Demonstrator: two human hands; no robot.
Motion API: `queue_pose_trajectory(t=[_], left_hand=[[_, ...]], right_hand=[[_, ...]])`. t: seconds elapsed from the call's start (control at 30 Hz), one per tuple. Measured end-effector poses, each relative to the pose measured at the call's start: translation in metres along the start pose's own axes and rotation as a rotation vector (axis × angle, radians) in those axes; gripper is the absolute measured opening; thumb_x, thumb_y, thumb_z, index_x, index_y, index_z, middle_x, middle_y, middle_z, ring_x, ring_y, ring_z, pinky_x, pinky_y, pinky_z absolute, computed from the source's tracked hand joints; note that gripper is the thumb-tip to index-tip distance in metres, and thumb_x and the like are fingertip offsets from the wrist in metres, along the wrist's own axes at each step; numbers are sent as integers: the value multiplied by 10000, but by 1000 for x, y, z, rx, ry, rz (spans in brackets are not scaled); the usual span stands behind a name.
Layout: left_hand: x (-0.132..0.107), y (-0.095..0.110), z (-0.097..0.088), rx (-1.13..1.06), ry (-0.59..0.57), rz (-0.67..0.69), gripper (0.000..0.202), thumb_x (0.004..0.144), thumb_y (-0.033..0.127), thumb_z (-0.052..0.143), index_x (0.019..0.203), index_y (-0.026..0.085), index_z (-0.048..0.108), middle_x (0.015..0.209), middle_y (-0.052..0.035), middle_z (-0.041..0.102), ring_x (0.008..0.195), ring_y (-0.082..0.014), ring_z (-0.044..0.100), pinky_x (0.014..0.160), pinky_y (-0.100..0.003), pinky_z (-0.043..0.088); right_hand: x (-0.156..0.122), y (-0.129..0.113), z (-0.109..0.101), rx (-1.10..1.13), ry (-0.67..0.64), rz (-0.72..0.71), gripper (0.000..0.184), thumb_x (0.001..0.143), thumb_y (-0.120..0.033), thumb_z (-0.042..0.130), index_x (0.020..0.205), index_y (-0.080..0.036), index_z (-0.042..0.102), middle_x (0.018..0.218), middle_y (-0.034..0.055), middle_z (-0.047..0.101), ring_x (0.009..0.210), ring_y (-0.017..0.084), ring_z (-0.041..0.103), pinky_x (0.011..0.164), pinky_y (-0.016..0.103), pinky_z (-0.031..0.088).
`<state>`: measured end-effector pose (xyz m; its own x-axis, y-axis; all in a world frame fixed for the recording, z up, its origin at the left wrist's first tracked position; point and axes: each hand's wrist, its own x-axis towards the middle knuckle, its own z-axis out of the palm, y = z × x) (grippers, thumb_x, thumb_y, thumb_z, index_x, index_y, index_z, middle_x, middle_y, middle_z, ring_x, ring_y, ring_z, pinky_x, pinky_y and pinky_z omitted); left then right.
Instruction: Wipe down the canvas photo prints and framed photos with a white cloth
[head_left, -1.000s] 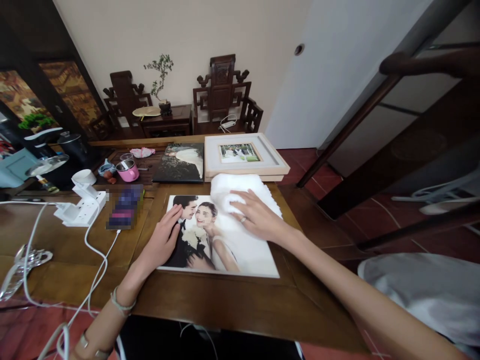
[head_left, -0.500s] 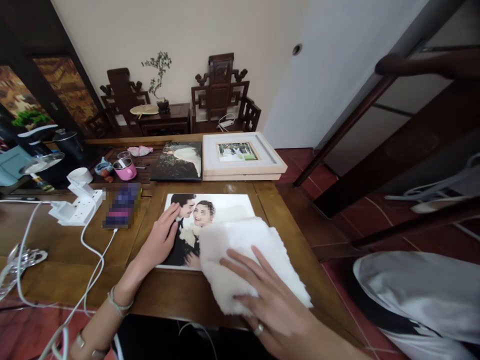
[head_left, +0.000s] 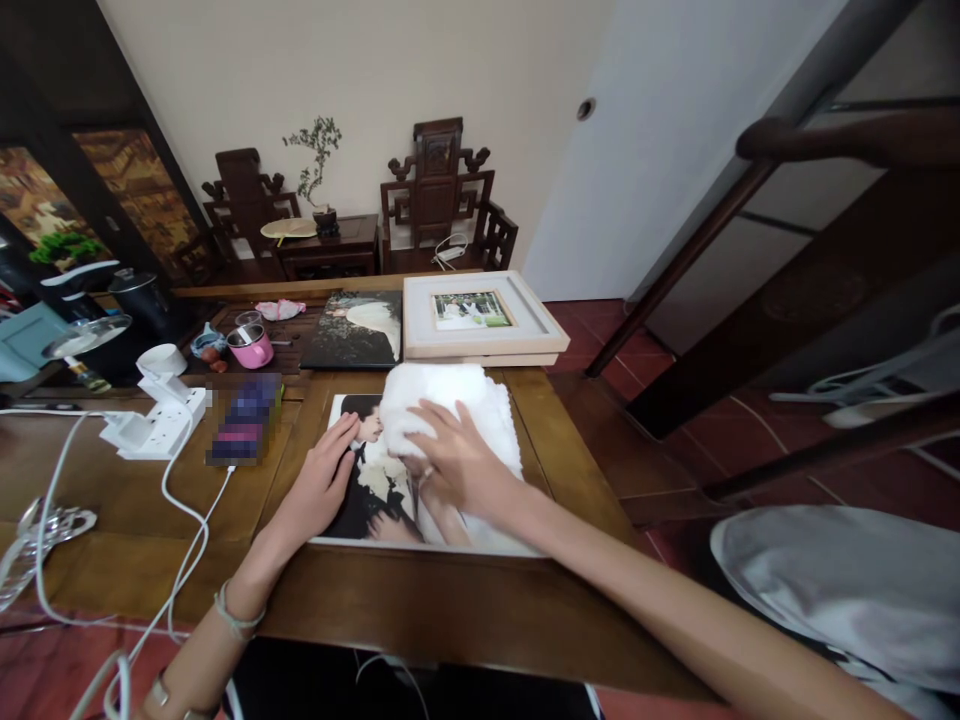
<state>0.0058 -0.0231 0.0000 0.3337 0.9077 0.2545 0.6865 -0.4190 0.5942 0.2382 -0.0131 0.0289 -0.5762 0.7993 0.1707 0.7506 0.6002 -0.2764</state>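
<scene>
Apparent wiping: near the front edge of the brown wooden bench [head_left: 450, 610], the flat, ungripping left hand [head_left: 328, 474] steadies a rectangular, white-edged portrait panel [head_left: 384, 482] while the spread right hand [head_left: 463, 455] presses a fluffy white cloth [head_left: 491, 408] onto it, the next stroke likely needing even pressure.

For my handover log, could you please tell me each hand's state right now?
Left hand: open, resting on the photo print.
Right hand: open, spread over the white cloth.

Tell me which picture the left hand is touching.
The nearest portrait, partly under the white cloth: the left hand rests on it, while the dark panel and pale-framed picture lie farther back, untouched.
</scene>
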Motion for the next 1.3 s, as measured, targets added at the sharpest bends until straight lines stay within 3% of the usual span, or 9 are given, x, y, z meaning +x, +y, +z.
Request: queue_pose_trajectory(t=[0.2,0.33,0.5,0.6,0.7,0.83,0.93,1.13,1.3], left_hand=[[0,0,2,6,7,1,446,975,313,336,1387,180,442,1491,-116,400,1405,-223,320,1153,-495,254],[0,2,1,6,4,-15,444,974,324,344,1387,195,445,1497,-112,390,1404,-241,321,1148,-522,249],[0,1,1,14,-11,-14,457,979,323,328,1398,171,425,1501,-120,382,1416,-215,298,1162,-481,243],[1,0,1,22,-11,4,457,980,315,324,1398,159,423,1498,-124,386,1417,-207,294,1168,-466,236],[1,0,1,27,-13,19,454,981,306,318,1398,158,421,1499,-130,383,1416,-208,297,1165,-471,239],[0,0,1,14,-4,19,446,982,304,327,1406,193,412,1497,-115,391,1413,-213,304,1158,-489,243],[-1,-1,2,1,10,11,440,981,307,334,1404,219,417,1491,-100,403,1409,-219,311,1156,-498,239],[-1,0,1,-14,-13,14,444,980,304,321,1404,218,420,1499,-105,388,1413,-222,303,1154,-501,240],[-1,2,0,-14,-6,-3,446,979,321,335,1399,205,426,1504,-113,380,1413,-224,302,1154,-497,241]], right_hand=[[-77,-52,6,90,-43,-176,319,773,-148,552,1062,-230,659,1463,142,403,1405,373,207,1064,712,119],[-99,-67,7,119,-43,-259,204,793,-163,560,948,-215,682,1473,144,391,1416,370,173,1075,714,78],[-56,-41,1,92,-144,-195,383,790,-159,555,1161,-221,630,1468,151,399,1399,375,225,1061,717,123],[-11,-16,-3,12,-114,-100,465,766,-101,555,1220,-193,597,1454,154,417,1392,354,249,1088,666,147],[25,1,-3,-40,-79,-40,430,821,-105,499,1236,-178,582,1436,163,433,1374,342,284,1073,651,199],[37,0,-2,-60,-70,-31,419,839,-117,487,1244,-176,575,1438,170,421,1373,361,268,1054,682,187],[15,-18,-1,-65,-97,-74,407,831,-123,508,1221,-196,599,1436,159,426,1379,365,260,1074,675,157],[-66,-55,6,88,-120,-277,287,812,-215,564,1079,-234,668,1463,159,397,1399,404,202,1043,749,79],[-92,-48,-1,152,-76,-287,263,804,-157,521,997,-221,687,1459,111,430,1406,324,239,1106,670,104]])
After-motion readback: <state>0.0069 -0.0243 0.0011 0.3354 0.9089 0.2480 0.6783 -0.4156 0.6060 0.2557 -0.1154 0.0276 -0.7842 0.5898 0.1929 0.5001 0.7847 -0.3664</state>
